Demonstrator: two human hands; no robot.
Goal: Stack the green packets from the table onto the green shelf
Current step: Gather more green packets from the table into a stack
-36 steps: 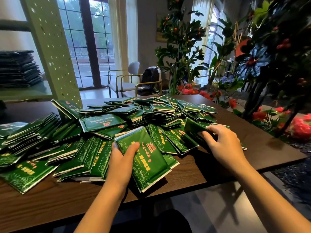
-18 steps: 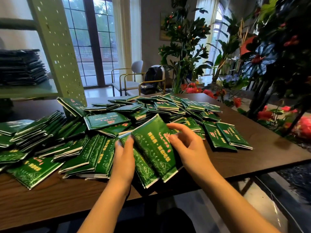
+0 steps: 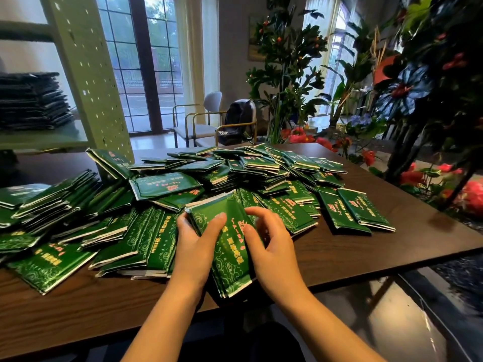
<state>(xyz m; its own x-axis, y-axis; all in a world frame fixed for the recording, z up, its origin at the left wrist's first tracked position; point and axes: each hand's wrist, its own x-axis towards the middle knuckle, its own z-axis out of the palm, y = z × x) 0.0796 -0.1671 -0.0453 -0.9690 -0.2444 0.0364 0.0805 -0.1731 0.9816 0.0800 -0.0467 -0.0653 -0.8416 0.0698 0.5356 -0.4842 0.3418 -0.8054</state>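
I see daylight coming through the tall windows behind the tabletop, leaving the plants at right and the stack on the shelf dark. The packets show soft glints. Edges bend with wide-angle distortion; the lower-right floor smears.

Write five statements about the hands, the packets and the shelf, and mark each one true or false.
1. The left hand and the right hand both hold one bundle of green packets. True.
2. The green shelf holds nothing. False: a dark stack lies on it.
3. A backpack sits on a chair beyond the table. True.
4. The table is white. False: it is dark brown wood.
5. The held bundle is the only group of packets in view. False: a large pile covers much of the table.
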